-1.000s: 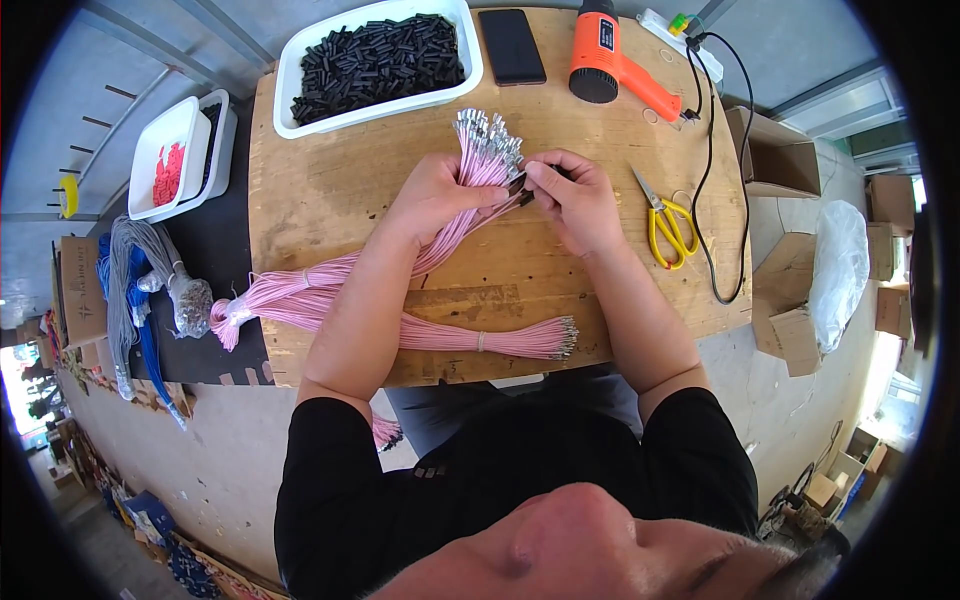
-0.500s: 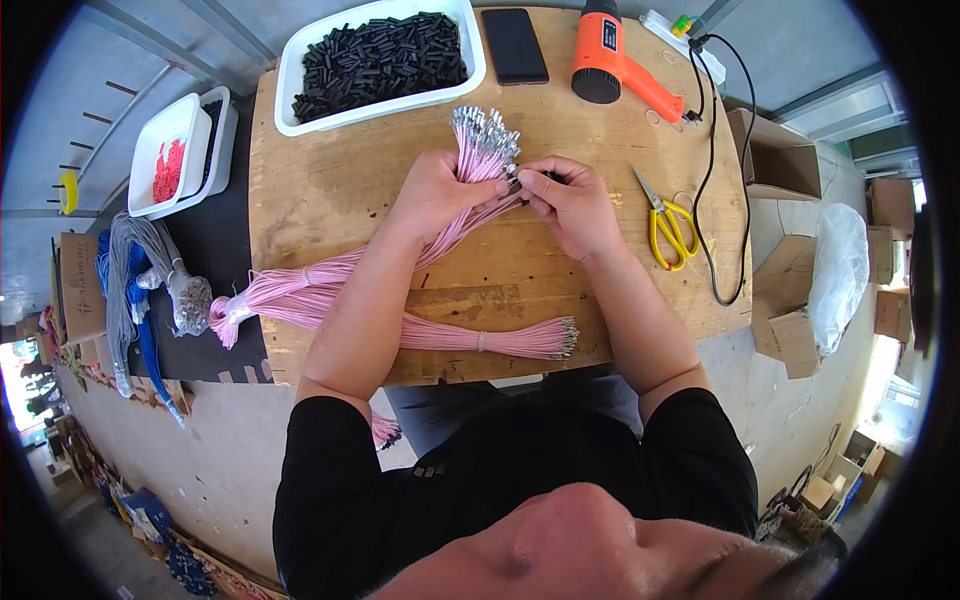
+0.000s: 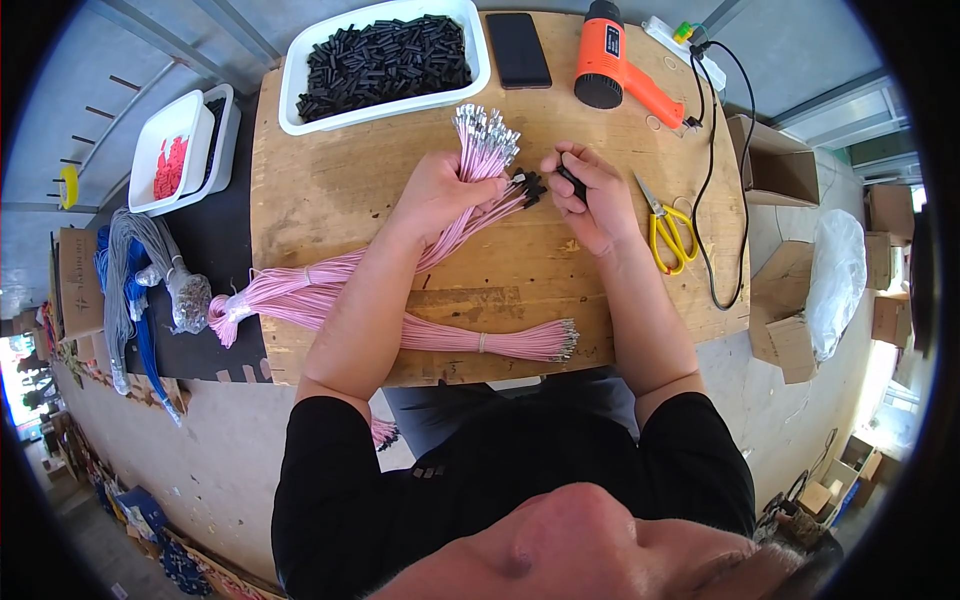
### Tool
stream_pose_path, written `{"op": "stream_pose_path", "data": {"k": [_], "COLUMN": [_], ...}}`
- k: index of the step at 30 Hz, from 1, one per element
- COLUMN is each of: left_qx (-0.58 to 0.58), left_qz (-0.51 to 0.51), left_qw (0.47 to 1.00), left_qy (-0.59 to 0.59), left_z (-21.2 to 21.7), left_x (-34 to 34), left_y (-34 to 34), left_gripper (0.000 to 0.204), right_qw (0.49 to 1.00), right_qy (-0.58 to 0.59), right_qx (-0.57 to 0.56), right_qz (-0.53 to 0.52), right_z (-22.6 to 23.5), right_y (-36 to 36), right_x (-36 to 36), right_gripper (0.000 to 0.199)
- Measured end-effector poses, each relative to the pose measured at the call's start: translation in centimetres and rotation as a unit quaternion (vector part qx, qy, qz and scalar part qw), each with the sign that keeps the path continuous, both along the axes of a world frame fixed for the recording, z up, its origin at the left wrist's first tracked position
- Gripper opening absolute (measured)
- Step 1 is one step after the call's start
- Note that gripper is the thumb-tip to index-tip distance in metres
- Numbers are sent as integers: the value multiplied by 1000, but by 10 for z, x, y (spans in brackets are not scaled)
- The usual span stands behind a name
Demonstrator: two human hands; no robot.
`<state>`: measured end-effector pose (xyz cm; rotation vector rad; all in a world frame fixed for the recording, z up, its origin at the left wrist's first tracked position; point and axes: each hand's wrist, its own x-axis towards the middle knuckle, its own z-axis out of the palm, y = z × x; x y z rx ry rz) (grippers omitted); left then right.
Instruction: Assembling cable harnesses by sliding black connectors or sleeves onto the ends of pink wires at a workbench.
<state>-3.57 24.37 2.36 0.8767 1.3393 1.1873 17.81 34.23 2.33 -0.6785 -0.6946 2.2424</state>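
Observation:
My left hand (image 3: 440, 200) is closed round a bundle of pink wires (image 3: 478, 165). Their bare silver terminals fan out above the thumb. A few wires beside that thumb end in black sleeves (image 3: 530, 187), pointing right. To the right, apart from the wires, my right hand (image 3: 597, 200) has its fingers curled over small black sleeves (image 3: 571, 183); how many is hidden. The held wires run back to a tied pink hank (image 3: 290, 290) on the left. Nearer me lies another tied pink wire bundle (image 3: 500, 338), its terminals pointing right.
A white tub (image 3: 290, 112) of black sleeves, a phone (image 3: 518, 50) and an orange heat gun (image 3: 605, 60) line the far edge. Yellow-handled scissors (image 3: 668, 235) and a black cord (image 3: 712, 180) lie right. At left are stacked tubs (image 3: 150, 200) and grey wires (image 3: 150, 250).
My right hand has drawn back to the right, away from the wires at my left thumb. The black-sleeved wire ends there now show. My left hand keeps its hold.

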Motion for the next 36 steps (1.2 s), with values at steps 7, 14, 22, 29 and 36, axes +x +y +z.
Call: {"op": "stream_pose_path", "data": {"k": [7,14,22,29,36], "left_qx": [-8,1,29,30,44], "left_qz": [6,10,15,5,-2], "left_qw": [1000,1000,999,999,998], "left_qy": [10,-9,9,44,52], "left_z": [-3,-3,-11,-9,-2], "left_x": [-1,-2,-3,-4,-2], "left_y": [0,0,1,1,-1], "left_gripper": [16,15,16,14,14], "right_qw": [999,984,977,970,970], "right_qy": [-7,-124,-151,-165,-168], "right_qx": [27,123,150,176,174], "right_qz": [21,42,20,-7,-10], "right_z": [-4,7,5,2,3], "right_y": [1,-13,-17,-20,-21], "right_x": [2,-6,-11,-12,-12], "right_gripper": [14,15,14,16,16]}}
